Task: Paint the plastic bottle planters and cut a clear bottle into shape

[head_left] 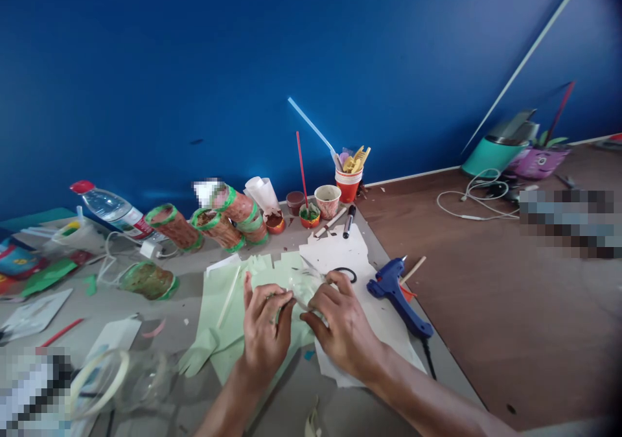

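A piece of clear, crinkled plastic (305, 284) lies between my hands, above pale green paper (218, 294). My left hand (266, 323) pinches at its left side, thumb against fingertips. On the other side my right hand (340, 314) has its fingers bent and closed at the plastic's edge. Exactly where the fingertips grip is hard to make out. White paper (335, 252) is under and beyond my right hand, with a black scissors handle (347, 275) on it. A blue glue gun (401, 297) rests to the right.
Several brown-and-green painted cylinders (175, 227) stand or lie at the back left, near a water bottle (114, 211). Paint cups (310, 215) and a red cup of plastic cutlery (348, 184) line the wall. A clear plastic ring (100, 382) lies front left; cables (479, 190) are at right.
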`<state>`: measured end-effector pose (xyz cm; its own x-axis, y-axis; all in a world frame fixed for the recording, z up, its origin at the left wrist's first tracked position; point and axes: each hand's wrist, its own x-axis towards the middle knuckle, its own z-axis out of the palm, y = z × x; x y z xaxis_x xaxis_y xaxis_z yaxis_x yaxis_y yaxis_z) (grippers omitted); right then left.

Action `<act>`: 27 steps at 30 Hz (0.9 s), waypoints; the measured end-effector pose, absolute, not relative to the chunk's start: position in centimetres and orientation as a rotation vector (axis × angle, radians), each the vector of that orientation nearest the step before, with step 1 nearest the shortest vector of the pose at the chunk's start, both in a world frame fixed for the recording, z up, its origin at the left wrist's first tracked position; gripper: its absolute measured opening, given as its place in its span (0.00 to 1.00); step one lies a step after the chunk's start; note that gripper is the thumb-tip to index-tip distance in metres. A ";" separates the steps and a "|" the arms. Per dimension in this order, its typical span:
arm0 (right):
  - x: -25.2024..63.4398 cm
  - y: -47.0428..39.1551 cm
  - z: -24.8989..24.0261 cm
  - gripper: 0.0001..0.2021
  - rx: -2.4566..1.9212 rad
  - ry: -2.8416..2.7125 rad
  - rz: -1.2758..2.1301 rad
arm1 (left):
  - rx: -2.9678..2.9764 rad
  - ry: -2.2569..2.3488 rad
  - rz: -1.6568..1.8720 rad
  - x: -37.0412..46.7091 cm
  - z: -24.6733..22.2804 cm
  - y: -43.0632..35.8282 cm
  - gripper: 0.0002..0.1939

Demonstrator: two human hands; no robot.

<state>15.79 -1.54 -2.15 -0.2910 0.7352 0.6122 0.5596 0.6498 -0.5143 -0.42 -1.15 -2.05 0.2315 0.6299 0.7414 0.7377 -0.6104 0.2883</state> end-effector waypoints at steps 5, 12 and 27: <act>15.6 -1.9 -2.1 0.08 -1.027 -2.047 0.184 | -2.381 -1.377 -1.334 -0.4 -1.8 -1.2 0.07; 15.3 -1.6 -1.9 0.13 -0.998 -1.984 0.200 | -2.373 -1.408 -1.340 -0.2 -1.7 -0.7 0.07; 16.7 -2.0 0.0 0.12 -0.663 -2.027 0.605 | -2.234 -1.762 -1.344 -2.2 -2.3 1.4 0.08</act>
<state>16.73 -2.01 -0.04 -0.4585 0.6564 0.5991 0.2203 0.7370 -0.6390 -2.17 1.38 -2.27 0.0081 0.7970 0.6039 0.7931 -0.3729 0.4815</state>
